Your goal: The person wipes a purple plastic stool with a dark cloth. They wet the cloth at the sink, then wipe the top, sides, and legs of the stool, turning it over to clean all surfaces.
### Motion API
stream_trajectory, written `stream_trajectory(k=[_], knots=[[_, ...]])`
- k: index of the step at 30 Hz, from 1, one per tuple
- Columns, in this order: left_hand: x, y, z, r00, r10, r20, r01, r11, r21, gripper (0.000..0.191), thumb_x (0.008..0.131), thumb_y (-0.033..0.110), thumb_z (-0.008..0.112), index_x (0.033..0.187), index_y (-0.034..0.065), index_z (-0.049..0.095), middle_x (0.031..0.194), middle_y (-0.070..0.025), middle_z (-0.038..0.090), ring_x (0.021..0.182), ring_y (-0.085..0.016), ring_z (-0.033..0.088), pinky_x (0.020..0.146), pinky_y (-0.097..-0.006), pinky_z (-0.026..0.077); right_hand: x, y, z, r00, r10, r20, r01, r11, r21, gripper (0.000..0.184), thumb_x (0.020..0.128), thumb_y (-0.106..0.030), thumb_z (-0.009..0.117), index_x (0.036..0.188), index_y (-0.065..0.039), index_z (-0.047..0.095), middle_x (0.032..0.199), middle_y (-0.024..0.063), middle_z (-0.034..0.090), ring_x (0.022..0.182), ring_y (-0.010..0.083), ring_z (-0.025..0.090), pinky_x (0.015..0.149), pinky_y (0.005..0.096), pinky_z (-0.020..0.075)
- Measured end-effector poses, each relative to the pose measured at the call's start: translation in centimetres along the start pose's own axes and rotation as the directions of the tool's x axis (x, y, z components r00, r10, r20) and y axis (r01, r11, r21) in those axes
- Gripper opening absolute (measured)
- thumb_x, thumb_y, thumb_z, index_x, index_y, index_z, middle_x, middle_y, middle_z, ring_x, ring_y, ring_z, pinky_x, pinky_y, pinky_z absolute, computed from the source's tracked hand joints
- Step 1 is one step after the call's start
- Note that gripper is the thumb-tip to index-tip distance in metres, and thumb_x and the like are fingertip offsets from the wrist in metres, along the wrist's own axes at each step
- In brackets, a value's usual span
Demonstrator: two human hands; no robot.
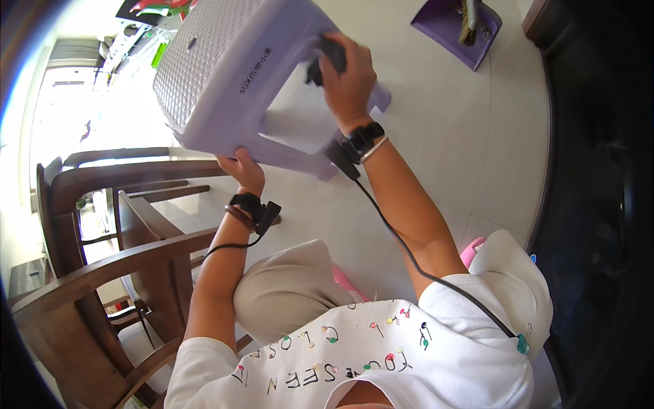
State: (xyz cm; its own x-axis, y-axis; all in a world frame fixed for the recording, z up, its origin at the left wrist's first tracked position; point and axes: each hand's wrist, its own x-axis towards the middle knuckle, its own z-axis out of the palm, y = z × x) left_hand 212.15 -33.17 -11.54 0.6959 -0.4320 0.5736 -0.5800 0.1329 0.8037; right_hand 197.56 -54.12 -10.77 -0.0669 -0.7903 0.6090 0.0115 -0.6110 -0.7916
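Note:
A light purple plastic stool (230,122) is tilted on its side in front of me, its textured seat facing left and its legs pointing right. My left hand (244,171) grips the stool's lower edge, the thumb on its side. In my right hand (350,76) is a dark, bunched cloth (329,59), held against the inner edge of the stool's side opening. Part of that cloth is blurred. Black bands with cabled devices sit on both wrists.
Wooden chairs (148,250) stand close on my left. A purple dustpan (460,30) with a brush on it lies on the tiled floor at the upper right. A dark, glossy surface (598,204) runs along the right side. My knees are bent below the stool.

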Motion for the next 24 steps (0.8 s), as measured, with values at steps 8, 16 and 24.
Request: stream_trajectory(k=[8, 16, 24], knots=[[0.2, -0.5, -0.1, 0.995, 0.095, -0.006, -0.095, 0.995, 0.003, 0.047, 0.084, 0.022, 0.054, 0.122, -0.0058, 0.049, 0.113, -0.0114, 0.055, 0.102, -0.022, 0.052, 0.094, -0.0378, 0.043, -2.3, 10.2, -2.6, 0.768, 0.641, 0.006, -0.619, 0.744, -0.251, 0.030, 0.090, -0.029, 0.060, 0.098, -0.001, 0.067, 0.088, 0.0200, 0.070, 0.084, 0.0408, 0.066, 0.077, 0.0491, 0.0511], [0.3, 0.3, 0.5, 0.999, 0.047, -0.015, -0.048, 0.995, -0.088, 0.047, 0.086, 0.024, 0.055, 0.122, -0.0058, 0.047, 0.112, -0.0115, 0.055, 0.100, -0.022, 0.052, 0.093, -0.0370, 0.044, -0.1, -12.2, 3.0, 0.990, -0.052, -0.128, 0.074, 0.982, 0.171, 0.028, 0.082, -0.020, 0.069, 0.101, -0.001, 0.066, 0.114, 0.0166, 0.063, 0.107, 0.0376, 0.056, 0.091, 0.0494, 0.0432], [-0.3, -0.5, 0.1, 0.992, 0.112, 0.057, -0.112, 0.994, -0.009, 0.049, 0.085, 0.024, 0.056, 0.124, -0.0056, 0.047, 0.114, -0.0115, 0.055, 0.101, -0.022, 0.052, 0.094, -0.0363, 0.044, -10.4, -10.5, 3.8, 0.795, -0.572, 0.204, 0.507, 0.810, 0.295, 0.021, 0.069, -0.021, 0.067, 0.086, -0.009, 0.068, 0.101, 0.0078, 0.068, 0.099, 0.0238, 0.061, 0.087, 0.0441, 0.0467]])
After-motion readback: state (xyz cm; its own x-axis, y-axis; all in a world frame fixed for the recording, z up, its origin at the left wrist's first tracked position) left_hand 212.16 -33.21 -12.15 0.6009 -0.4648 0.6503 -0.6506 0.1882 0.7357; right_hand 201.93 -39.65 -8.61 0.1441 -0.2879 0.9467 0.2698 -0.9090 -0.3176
